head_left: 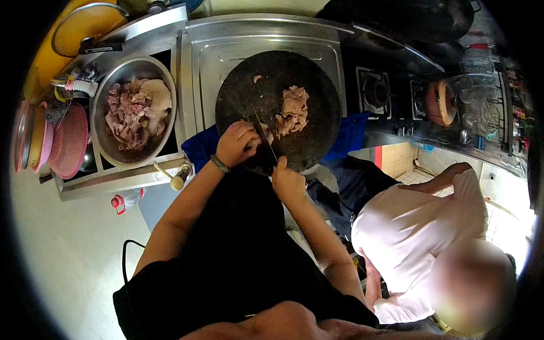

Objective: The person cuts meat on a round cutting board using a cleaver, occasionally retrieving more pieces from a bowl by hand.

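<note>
The right hand [288, 184] has its fingers clamped on a knife [266, 136], the blade slanting between the chopped meat [293, 110] and the left hand [238, 143], whose fingers curl together near the edge of the round board [321, 110], though I can't tell on what. Bare room lies toward the board's far rim and right side, and on the person's left a steel bowl [97, 116] holds larger meat pieces [136, 113]

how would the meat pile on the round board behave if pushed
The meat pile would probably break apart, being many loose pieces. It covers little of the round board, so likely pushes easily. Ragged edges suggest soft, floppy pieces.
</note>
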A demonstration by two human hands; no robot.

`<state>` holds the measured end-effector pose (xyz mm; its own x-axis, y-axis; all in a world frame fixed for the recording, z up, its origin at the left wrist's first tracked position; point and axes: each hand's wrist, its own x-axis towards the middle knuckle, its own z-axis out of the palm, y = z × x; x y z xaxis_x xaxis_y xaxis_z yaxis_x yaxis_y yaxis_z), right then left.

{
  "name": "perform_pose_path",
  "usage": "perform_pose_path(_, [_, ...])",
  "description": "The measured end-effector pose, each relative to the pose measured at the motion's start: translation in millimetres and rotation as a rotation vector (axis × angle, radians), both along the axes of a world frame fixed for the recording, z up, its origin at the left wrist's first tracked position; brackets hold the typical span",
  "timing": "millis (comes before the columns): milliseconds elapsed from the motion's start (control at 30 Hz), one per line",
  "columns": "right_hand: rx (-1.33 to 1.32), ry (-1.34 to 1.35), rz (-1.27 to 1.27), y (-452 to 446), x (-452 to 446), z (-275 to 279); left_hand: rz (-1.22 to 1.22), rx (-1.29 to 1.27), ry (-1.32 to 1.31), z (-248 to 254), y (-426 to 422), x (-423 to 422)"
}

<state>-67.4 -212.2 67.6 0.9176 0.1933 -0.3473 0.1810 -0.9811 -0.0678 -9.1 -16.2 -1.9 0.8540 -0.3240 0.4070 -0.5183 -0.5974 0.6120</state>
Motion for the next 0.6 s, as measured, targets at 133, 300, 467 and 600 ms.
perform_pose_path(133, [0.03, -0.045, 0.013, -12, -15, 2, 0.055, -0.031, -0.033, 14, -2, -3])
perform_pose_path(300, [0.074, -0.089, 0.03, -28, -14, 6, -0.047, -0.061, -0.06, 10, 4, -2])
perform_pose_path(467, [0.082, -0.238, 0.004, -36, -3, 8, -0.068, -0.001, -0.024, 10, 6, -13])
perform_pose_path(600, [0.129, -0.246, -0.025, -34, -5, 23, -0.017, -0.056, -0.057, 7, 1, -15])
